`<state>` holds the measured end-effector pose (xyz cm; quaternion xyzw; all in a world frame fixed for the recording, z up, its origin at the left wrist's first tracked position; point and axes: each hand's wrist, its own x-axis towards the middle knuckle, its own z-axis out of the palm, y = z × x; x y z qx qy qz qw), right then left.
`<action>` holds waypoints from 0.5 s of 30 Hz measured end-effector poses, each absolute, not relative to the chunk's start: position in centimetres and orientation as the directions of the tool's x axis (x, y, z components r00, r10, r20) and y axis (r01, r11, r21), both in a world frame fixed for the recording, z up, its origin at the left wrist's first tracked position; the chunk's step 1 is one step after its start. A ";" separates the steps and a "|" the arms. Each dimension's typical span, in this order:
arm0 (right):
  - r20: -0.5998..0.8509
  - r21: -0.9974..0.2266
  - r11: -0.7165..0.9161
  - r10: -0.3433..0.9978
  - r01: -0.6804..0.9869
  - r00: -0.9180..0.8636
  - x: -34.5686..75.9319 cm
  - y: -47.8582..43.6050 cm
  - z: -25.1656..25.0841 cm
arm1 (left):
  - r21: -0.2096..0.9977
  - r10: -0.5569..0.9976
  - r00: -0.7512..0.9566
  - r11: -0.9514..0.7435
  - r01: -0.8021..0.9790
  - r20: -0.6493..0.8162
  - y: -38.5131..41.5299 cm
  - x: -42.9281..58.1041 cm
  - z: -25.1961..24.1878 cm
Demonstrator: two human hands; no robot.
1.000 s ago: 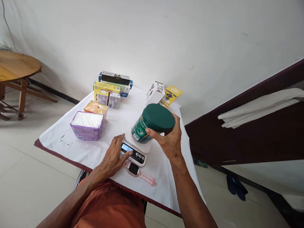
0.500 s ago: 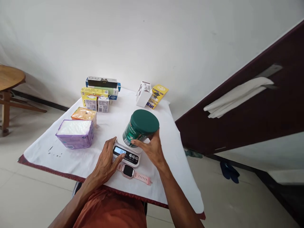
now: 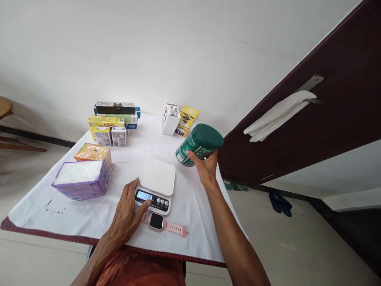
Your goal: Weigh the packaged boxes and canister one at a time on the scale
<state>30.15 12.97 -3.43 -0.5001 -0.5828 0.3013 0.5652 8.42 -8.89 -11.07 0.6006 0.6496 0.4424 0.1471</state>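
Observation:
My right hand (image 3: 206,167) grips a green canister (image 3: 198,146) with a dark green lid. It is tilted, off to the right of a white digital kitchen scale (image 3: 157,176). The scale's plate is bare, and its lit display shows digits that seem to begin with 17. Along the scale's left edge rests my left hand (image 3: 126,210), fingers stretched out and thumb at the display panel. A pink smartwatch (image 3: 156,221) lies flat on the white cloth just in front of the scale.
At the left stand a purple tissue pack (image 3: 81,184) and an orange tissue pack (image 3: 93,152). Several boxes (image 3: 114,121) are grouped behind them. A white box (image 3: 170,120) and a yellow packet (image 3: 188,119) stand near the wall. A dark door (image 3: 297,131) is at the right.
My right hand has lifted the canister off the scale and carried it to the right. The scale's reading has changed. My left hand stays beside the scale, while the view has shifted slightly.

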 end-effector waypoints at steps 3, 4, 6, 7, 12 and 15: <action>0.309 -0.911 0.213 0.919 0.354 0.243 31.5 18.4 -5.2 | 0.746 0.912 -0.232 -0.109 0.657 0.338 -8.9 8.5 -11.1; 0.282 -0.913 0.169 0.918 0.370 0.277 31.6 20.0 -5.8 | 0.746 0.914 -0.233 -0.104 0.658 0.333 -8.9 8.5 -11.1; 0.242 -0.916 0.097 0.908 0.390 0.343 31.4 22.8 -6.8 | 0.747 0.914 -0.241 -0.094 0.658 0.328 -8.9 8.6 -11.1; 0.231 -0.915 0.073 0.902 0.398 0.366 31.2 24.0 -7.1 | 0.747 0.913 -0.245 -0.091 0.659 0.327 -8.9 8.7 -11.1; 0.241 -0.906 0.061 0.888 0.418 0.393 29.6 28.5 -7.3 | 0.717 0.908 -0.240 -0.089 0.691 0.344 -8.9 8.8 -11.0; 0.251 -0.903 0.067 0.883 0.424 0.396 29.4 30.2 -7.2 | 0.704 0.910 -0.229 -0.090 0.704 0.346 -8.9 8.8 -11.0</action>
